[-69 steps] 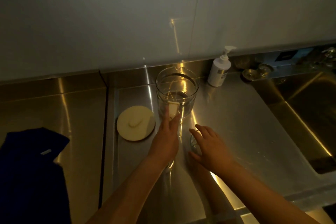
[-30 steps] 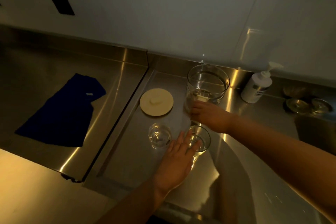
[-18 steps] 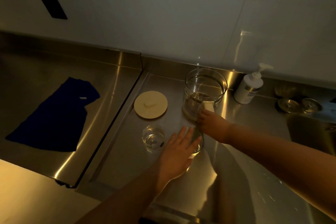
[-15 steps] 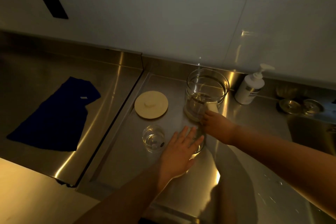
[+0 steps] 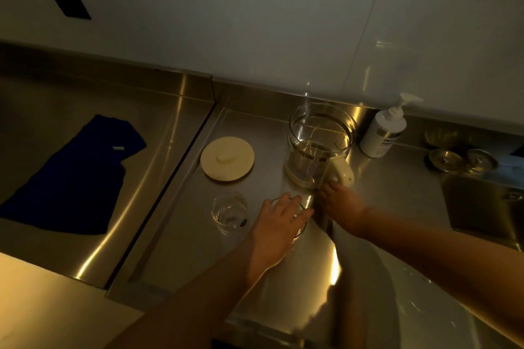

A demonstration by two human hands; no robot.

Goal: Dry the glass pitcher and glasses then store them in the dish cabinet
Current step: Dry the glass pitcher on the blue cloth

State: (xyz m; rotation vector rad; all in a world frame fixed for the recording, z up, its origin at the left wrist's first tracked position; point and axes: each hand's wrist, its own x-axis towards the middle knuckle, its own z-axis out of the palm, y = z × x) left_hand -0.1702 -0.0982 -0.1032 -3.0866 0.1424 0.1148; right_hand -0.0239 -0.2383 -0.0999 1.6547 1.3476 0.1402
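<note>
So the glass pitcher is the anchor here, standing upright on the steel drainboard up against the backsplash, with its cream handle pointing toward the person. The right hand sits just in front of the pitcher, fingertips right at the bottom of that handle; it's too dim to tell whether they're actually wrapped on it or only touching, but it reads like a grab at the natural carry point. The left hand lies flat with fingers spread and loosely together over the rim of one glass, just in front-left of the pitcher, probably steadying it or about to cup it from above. A second glass stands free further left of that, untouched. The pitcher's round lid lies flat just left of the pitcher, off so the inside can dry. The blue cloth is spread well to the left of the pitcher on the neighbouring counter, not in either hand, so drying hasn't really started yet. A soap bottle stands just right of the pitcher.
</note>
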